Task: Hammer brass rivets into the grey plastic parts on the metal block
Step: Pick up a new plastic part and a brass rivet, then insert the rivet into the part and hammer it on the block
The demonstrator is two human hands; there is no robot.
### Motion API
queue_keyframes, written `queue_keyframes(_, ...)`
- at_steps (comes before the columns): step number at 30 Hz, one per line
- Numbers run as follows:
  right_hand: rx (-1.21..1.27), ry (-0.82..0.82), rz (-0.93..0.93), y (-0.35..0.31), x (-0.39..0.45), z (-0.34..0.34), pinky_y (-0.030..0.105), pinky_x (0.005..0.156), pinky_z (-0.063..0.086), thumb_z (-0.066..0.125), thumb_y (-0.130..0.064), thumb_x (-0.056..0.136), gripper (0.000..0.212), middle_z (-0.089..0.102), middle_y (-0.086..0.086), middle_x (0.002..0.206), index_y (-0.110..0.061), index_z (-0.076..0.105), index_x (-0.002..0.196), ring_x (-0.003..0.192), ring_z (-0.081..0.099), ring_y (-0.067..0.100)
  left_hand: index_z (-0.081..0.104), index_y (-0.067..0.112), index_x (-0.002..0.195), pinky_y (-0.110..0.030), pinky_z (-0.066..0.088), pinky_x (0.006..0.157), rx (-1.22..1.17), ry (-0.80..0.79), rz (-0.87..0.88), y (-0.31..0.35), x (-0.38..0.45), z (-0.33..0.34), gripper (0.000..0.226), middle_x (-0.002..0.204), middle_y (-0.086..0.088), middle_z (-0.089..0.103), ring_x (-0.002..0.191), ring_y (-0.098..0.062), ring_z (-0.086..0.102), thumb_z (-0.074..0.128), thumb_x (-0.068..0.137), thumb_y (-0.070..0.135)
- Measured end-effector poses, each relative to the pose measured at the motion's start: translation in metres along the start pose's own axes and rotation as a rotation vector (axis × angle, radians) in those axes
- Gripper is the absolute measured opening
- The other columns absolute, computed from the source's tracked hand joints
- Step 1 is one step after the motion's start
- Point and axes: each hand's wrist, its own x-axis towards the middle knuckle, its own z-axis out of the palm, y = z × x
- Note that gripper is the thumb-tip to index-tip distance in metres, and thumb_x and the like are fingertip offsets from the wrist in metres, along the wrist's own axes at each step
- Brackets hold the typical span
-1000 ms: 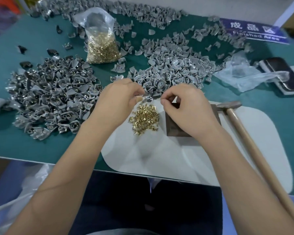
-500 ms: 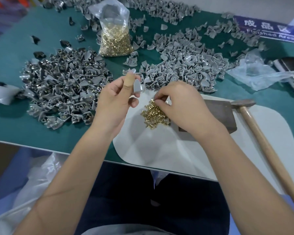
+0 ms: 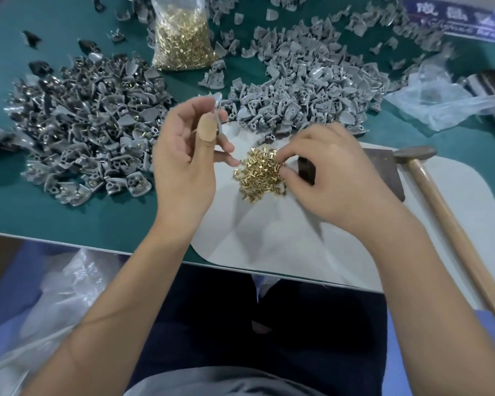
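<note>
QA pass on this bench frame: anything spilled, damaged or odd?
Nothing damaged. Loose brass rivets lie heaped on the white mat, not in the bag; that looks like a working pile. The left hand, a bandage on its thumb, holds a grey part. The hammer lies untouched.

A table (image 3: 69, 212) covered in teal-green material fills most of the view, its pale front edge running across the lower part. A white mat (image 3: 312, 247) with rounded corners lies on it at the near edge. A blue sign (image 3: 455, 18) with white characters sits at the far right. Below the table edge, crumpled clear plastic (image 3: 57, 287) lies over a blue surface. The light is soft and even.
</note>
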Motion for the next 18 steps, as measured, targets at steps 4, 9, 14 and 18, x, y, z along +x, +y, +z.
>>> queue_keyframes(4, -0.076, 0.162, -0.111, -0.004, -0.022, 0.005, 0.045, 0.082, 0.048, 0.076, -0.029, 0.088, 0.007, 0.064, -0.005, 0.094, -0.024, 0.078, 0.090, 0.098, 0.055, 0.027, 0.057, 0.013, 0.130, -0.027, 0.061, 0.072, 0.073, 0.000, 0.053, 0.001, -0.005, 0.000, 0.024, 0.097, 0.011, 0.068, 0.087, -0.016, 0.074, 0.055, 0.106, 0.017)
queue_keyframes(9, -0.219, 0.195, -0.106, -0.002, -0.033, 0.021, 0.044, 0.074, 0.047, 0.076, -0.035, 0.087, 0.014, 0.059, -0.003, 0.087, -0.022, 0.080, 0.084, 0.089, 0.052, 0.029, 0.066, 0.023, 0.111, -0.022, 0.055, 0.057, 0.053, -0.039, 0.085, 0.002, -0.006, 0.006, 0.014, 0.095, 0.005, 0.076, 0.070, -0.017, 0.073, 0.068, 0.098, 0.017)
queue_keyframes(14, -0.265, 0.220, -0.108, -0.001, -0.036, 0.029, 0.045, 0.074, 0.047, 0.069, -0.034, 0.092, 0.020, 0.060, 0.001, 0.091, -0.018, 0.078, 0.084, 0.089, 0.053, 0.031, 0.066, 0.043, 0.108, -0.022, 0.054, 0.056, 0.158, -0.046, 0.130, 0.000, -0.006, 0.008, 0.017, 0.090, 0.000, 0.072, 0.073, -0.017, 0.072, 0.072, 0.094, 0.035)
queue_keyframes(18, -0.208, 0.271, -0.111, -0.004, -0.038, 0.029, 0.045, 0.077, 0.045, 0.062, -0.027, 0.097, 0.017, 0.064, 0.003, 0.098, -0.014, 0.071, 0.092, 0.091, 0.055, 0.032, 0.064, 0.049, 0.114, -0.025, 0.056, 0.067, 0.289, -0.065, 0.184, -0.005, -0.008, 0.006, 0.019, 0.095, 0.010, 0.071, 0.080, -0.017, 0.071, 0.067, 0.097, 0.043)
